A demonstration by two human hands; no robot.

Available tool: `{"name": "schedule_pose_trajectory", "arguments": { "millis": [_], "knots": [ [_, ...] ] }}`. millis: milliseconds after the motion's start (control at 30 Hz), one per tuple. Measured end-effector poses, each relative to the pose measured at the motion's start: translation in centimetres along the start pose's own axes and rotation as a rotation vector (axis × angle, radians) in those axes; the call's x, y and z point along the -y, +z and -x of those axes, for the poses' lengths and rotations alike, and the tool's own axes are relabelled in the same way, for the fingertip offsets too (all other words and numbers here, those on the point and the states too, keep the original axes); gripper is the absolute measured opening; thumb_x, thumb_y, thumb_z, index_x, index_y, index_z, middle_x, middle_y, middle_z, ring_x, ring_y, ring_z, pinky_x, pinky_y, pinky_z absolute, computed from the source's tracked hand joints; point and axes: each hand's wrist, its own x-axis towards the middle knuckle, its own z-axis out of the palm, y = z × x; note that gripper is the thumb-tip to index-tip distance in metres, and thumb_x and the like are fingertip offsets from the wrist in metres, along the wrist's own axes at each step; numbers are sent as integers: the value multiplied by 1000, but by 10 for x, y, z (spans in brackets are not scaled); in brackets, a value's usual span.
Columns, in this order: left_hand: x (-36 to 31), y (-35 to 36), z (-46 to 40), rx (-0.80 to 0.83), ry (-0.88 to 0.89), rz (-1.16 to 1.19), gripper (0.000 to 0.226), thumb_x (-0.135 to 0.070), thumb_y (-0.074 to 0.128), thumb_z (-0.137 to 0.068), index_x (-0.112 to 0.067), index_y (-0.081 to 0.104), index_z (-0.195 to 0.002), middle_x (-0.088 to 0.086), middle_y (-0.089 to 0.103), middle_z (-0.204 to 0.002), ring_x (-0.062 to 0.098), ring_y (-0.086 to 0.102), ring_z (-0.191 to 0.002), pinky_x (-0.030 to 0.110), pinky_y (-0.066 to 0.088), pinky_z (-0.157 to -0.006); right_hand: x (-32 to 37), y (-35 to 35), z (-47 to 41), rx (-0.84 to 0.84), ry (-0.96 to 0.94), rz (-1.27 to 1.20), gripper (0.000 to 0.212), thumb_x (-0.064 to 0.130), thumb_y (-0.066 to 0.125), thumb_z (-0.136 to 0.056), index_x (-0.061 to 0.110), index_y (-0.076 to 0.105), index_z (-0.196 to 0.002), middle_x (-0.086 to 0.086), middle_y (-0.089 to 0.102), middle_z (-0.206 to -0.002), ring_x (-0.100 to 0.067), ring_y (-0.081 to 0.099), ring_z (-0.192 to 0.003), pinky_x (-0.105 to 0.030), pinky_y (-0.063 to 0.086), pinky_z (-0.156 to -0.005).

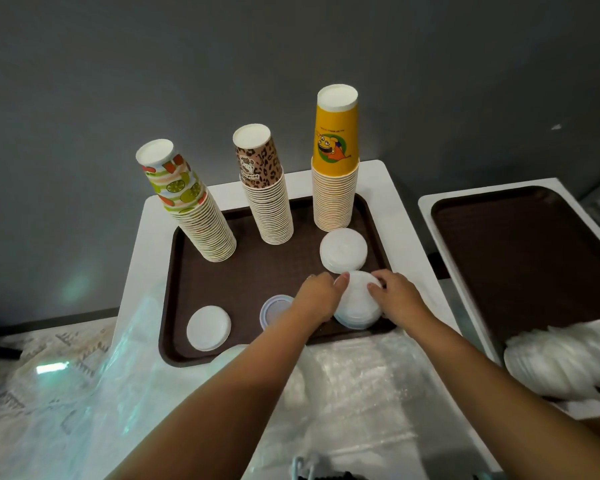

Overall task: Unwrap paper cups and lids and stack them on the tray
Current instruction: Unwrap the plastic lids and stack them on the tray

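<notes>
A brown tray (278, 268) on a white table carries three upside-down stacks of paper cups: a fruit-print stack (194, 209) leaning at the left, a leopard-print stack (267, 195) in the middle and a yellow stack (335, 168) at the right. A white lid stack (343, 250) stands in front of the yellow cups. Both my hands hold another white lid stack (357, 303) at the tray's front right, my left hand (317, 299) on its left side, my right hand (397, 296) on its right. A clear lid stack (274, 308) and a white lid stack (208, 327) rest at the front.
Crumpled clear plastic wrap (354, 393) covers the table's near side. To the right a second brown tray (520, 254) holds a wrapped bundle of lids (561, 362). A grey wall stands behind the table. Printed paper (32, 375) lies at the lower left.
</notes>
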Motion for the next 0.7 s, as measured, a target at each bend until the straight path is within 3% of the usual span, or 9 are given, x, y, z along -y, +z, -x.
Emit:
{"name": "schedule_pose_trajectory", "arguments": {
  "millis": [100, 267, 367, 467, 567, 633, 700],
  "knots": [
    [-1, 3, 4, -25, 31, -67, 49, -40, 35, -101, 1, 54, -118, 21, 58, -119, 34, 55, -110, 34, 41, -87, -4, 1, 4, -19, -1, 7, 35, 15, 53, -94, 9, 53, -129, -14, 56, -123, -28, 53, -111, -33, 43, -93],
    [7, 8, 9, -55, 77, -98, 42, -34, 38, -101, -1, 48, -126, 22, 52, -126, 30, 44, -119, 32, 34, -92, 1, 2, 14, -73, -20, 28, 43, 12, 53, -94, 12, 45, -136, -13, 45, -134, -27, 49, -118, -33, 40, -99],
    [10, 2, 16, -127, 145, -66, 38, -31, 44, -99, -3, 48, -125, 18, 52, -123, 27, 47, -115, 29, 35, -87, 12, -1, 29, -217, -150, 47, 43, 13, 56, -93, 13, 47, -134, -10, 42, -137, -26, 44, -123, -32, 38, -102],
    [17, -12, 26, -185, 217, -61, 36, -26, 47, -99, -5, 47, -129, 14, 51, -124, 24, 49, -114, 25, 36, -88, 28, 3, 42, -256, -306, 50, 37, 11, 58, -90, 14, 54, -127, -7, 46, -135, -23, 46, -122, -29, 40, -99],
    [29, -25, 39, -226, 242, -48, 33, -20, 48, -97, -7, 47, -128, 11, 49, -127, 22, 54, -111, 24, 39, -87, 43, 12, 54, -191, -340, 5, 31, 12, 59, -90, 17, 57, -120, 1, 51, -124, -11, 53, -104, -18, 44, -85],
    [39, -31, 50, -274, 261, -22, 30, -16, 50, -96, -6, 47, -124, 11, 50, -125, 21, 54, -108, 19, 36, -81, 55, 22, 64, -84, -347, -64, 22, 10, 60, -89, 16, 60, -110, 4, 56, -107, -4, 55, -81, -6, 41, -70],
    [51, -35, 63, -338, 282, 28, 28, -12, 52, -93, -6, 47, -120, 9, 50, -122, 20, 52, -106, 18, 35, -81, 65, 35, 75, 51, -358, -93, 16, 13, 63, -87, 17, 60, -103, 3, 60, -97, -2, 55, -73, -4, 40, -63]
  ]
}}
